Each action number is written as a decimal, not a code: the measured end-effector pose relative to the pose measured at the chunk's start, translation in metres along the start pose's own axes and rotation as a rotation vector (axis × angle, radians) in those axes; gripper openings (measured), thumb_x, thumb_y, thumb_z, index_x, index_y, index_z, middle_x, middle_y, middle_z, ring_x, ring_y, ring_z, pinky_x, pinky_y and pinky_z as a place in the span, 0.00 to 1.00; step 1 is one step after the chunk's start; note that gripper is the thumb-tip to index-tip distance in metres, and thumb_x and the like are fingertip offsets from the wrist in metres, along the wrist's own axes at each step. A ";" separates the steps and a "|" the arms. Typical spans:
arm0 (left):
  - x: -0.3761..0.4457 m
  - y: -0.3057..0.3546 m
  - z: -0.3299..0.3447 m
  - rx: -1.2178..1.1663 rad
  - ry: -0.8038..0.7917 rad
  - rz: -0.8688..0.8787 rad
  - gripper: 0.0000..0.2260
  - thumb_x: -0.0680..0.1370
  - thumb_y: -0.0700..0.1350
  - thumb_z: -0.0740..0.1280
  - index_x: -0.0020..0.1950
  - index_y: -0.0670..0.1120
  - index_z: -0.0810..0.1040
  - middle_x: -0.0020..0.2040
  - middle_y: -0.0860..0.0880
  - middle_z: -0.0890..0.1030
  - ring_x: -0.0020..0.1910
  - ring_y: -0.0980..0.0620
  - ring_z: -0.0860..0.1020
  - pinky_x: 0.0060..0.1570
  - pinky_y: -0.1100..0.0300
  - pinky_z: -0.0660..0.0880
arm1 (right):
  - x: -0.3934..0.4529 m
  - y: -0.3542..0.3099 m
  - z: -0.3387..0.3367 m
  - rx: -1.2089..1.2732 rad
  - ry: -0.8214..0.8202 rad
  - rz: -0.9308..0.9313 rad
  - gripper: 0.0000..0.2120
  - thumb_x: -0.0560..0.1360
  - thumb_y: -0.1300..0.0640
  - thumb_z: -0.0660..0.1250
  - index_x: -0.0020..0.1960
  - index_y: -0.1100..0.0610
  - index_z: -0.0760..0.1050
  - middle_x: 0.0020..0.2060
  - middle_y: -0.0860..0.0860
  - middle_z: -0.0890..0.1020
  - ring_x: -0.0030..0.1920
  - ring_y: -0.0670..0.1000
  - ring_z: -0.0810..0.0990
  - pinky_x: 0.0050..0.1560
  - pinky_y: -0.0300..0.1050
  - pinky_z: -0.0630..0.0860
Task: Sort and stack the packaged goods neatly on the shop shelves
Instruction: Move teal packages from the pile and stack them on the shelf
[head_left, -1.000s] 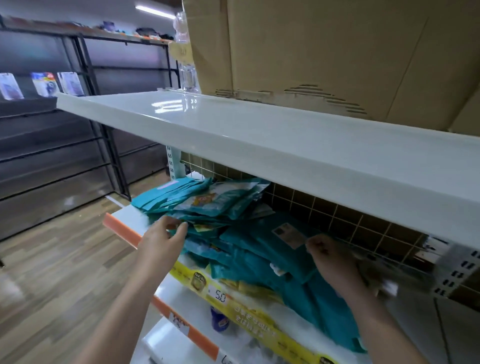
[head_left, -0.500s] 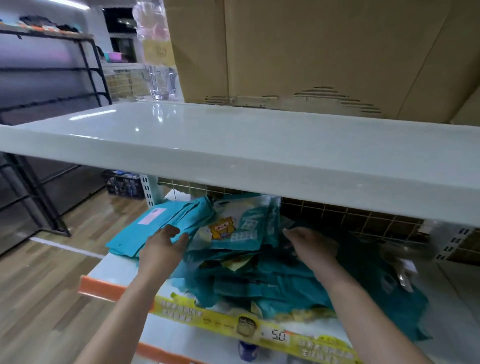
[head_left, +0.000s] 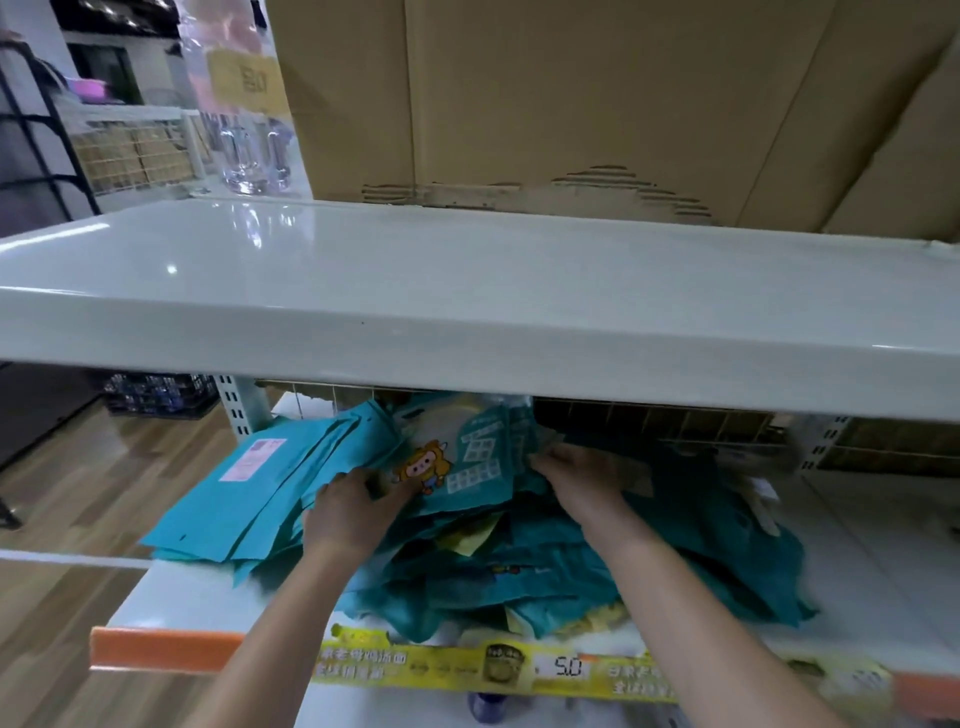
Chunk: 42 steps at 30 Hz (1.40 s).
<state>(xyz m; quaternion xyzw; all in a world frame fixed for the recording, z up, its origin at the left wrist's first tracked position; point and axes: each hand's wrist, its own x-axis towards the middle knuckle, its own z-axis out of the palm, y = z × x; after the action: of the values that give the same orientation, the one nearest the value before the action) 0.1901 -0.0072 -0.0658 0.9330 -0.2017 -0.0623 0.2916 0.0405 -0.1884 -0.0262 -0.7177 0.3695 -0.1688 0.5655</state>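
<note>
Both grips, left hand (head_left: 349, 512) and right hand (head_left: 576, 480), pinch the cartoon packet (head_left: 457, 467) between them.

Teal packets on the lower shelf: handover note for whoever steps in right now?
Left hand: grips the edge of the cartoon-printed packet on top of the pile.
Right hand: fingers curled on the same packet's right side.
Flat teal stack: fanned out at the left end of the lower shelf.
Loose teal heap: jumbled, centre to right.
Done: part of the stack laid flat.
Left: square up the stack, sort the heap onto it.
</note>
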 end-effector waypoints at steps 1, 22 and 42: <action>0.000 0.000 0.000 0.008 -0.007 -0.009 0.28 0.71 0.69 0.62 0.55 0.47 0.79 0.53 0.45 0.81 0.52 0.43 0.77 0.50 0.50 0.75 | -0.001 0.001 -0.001 0.032 0.021 0.013 0.09 0.76 0.54 0.66 0.40 0.58 0.73 0.37 0.57 0.75 0.38 0.52 0.74 0.39 0.43 0.65; -0.026 0.081 0.018 -0.646 -0.166 -0.104 0.24 0.65 0.59 0.76 0.51 0.47 0.73 0.53 0.43 0.81 0.51 0.43 0.79 0.56 0.46 0.76 | -0.029 0.045 -0.066 0.349 0.205 0.149 0.12 0.76 0.59 0.67 0.59 0.54 0.74 0.48 0.51 0.81 0.47 0.54 0.80 0.47 0.52 0.78; -0.158 0.206 0.102 -0.954 -0.240 0.025 0.13 0.78 0.42 0.66 0.58 0.59 0.73 0.55 0.46 0.81 0.52 0.41 0.80 0.56 0.39 0.76 | -0.120 0.140 -0.287 0.244 0.604 -0.038 0.10 0.79 0.63 0.60 0.47 0.49 0.71 0.46 0.51 0.81 0.46 0.50 0.81 0.42 0.46 0.77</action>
<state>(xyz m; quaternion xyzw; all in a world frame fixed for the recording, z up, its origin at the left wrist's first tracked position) -0.0481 -0.1490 -0.0330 0.6791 -0.1942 -0.2512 0.6618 -0.2764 -0.3116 -0.0488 -0.5690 0.4839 -0.4275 0.5091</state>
